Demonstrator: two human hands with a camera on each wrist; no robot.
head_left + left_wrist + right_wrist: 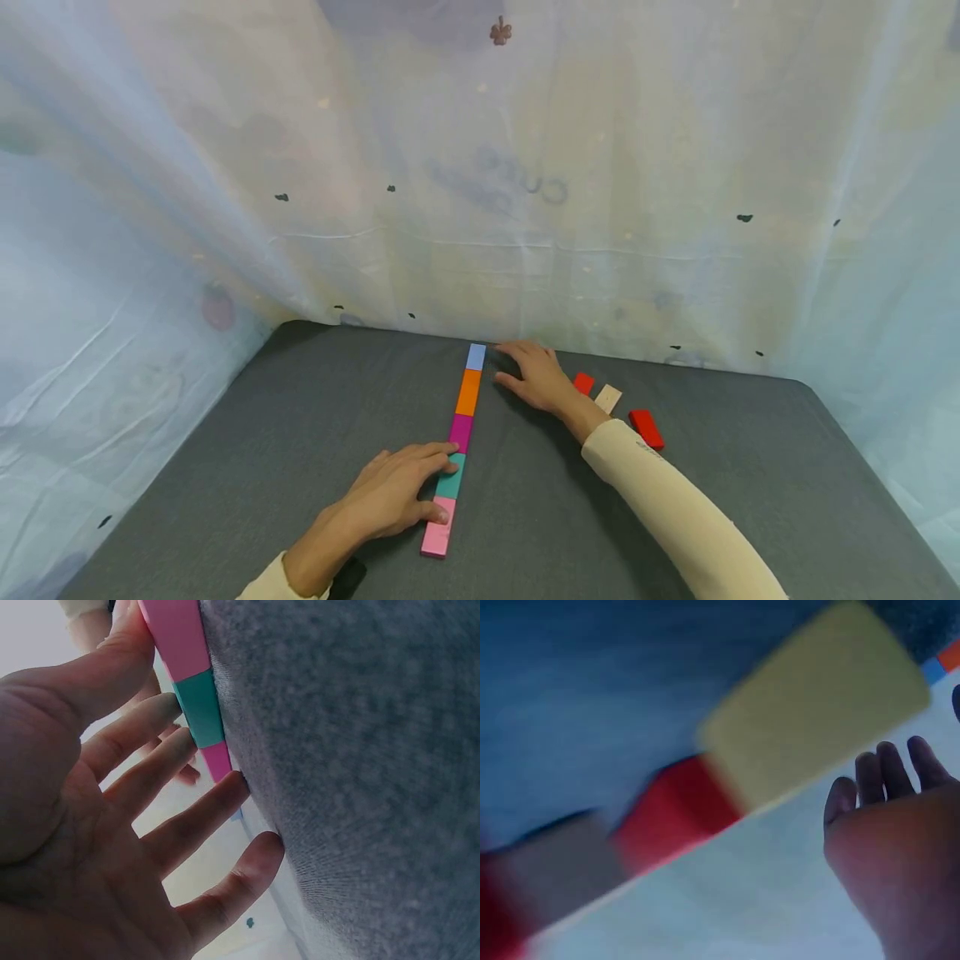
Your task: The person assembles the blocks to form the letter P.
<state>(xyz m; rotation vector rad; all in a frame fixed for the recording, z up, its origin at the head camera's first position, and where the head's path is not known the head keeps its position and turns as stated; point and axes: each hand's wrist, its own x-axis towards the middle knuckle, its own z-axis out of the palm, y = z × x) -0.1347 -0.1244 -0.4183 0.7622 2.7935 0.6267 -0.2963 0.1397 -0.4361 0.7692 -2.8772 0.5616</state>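
A straight row of flat coloured blocks lies on the grey surface: a light blue block (476, 357), an orange block (467, 392), a magenta block (461, 432), a teal block (451, 479) and a pink block (437, 540). My left hand (396, 492) rests along the row's left side, its thumb at the pink block and fingertips by the teal and magenta ones. In the left wrist view its fingers (199, 825) are spread and loosely extended. To the right of the light blue end, my right hand (537, 377) reaches with relaxed fingers, holding nothing.
Beyond the right forearm lie a red block (583, 383), a beige block (607, 398) and another red block (648, 429). They look large and blurred in the right wrist view, with a grey block (566, 866) among them. A pale sheet (525, 275) hangs behind the surface.
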